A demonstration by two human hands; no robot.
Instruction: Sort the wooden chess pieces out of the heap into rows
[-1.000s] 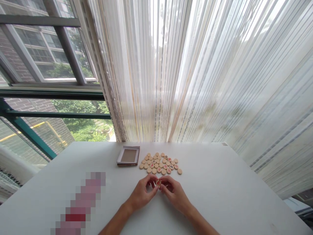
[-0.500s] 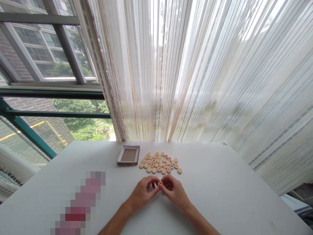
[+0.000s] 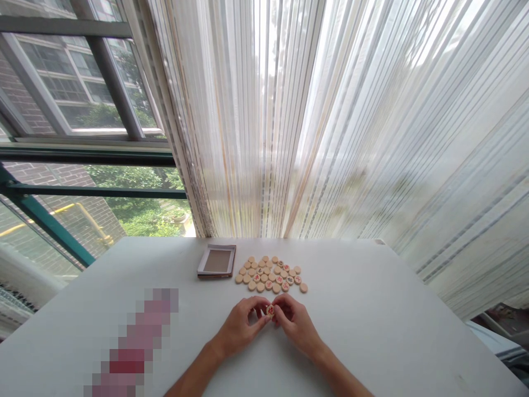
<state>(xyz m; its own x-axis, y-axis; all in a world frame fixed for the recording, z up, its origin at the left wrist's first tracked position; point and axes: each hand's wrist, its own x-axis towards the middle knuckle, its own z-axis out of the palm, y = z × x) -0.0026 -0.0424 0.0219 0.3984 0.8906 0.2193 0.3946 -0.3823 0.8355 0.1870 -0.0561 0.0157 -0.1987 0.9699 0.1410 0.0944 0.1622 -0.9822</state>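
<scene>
Away slid the right thumb [image 3: 281,316], baring more of the red-marked round piece [image 3: 270,311]! Left hand [image 3: 243,320] and right hand [image 3: 295,321] pinched it, nearside of the loose pieces [image 3: 271,277]; left of those sat the box [image 3: 218,261] on the white table [image 3: 372,309].

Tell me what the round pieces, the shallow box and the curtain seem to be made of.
Round pieces: probably smooth wood, from their pale tan colour, though plastic is possible.
Shallow box: likely matte cardboard, judging by its thin walls and dull brown base.
Curtain: apparently sheer, striped fabric or threads, since daylight shows through.
</scene>
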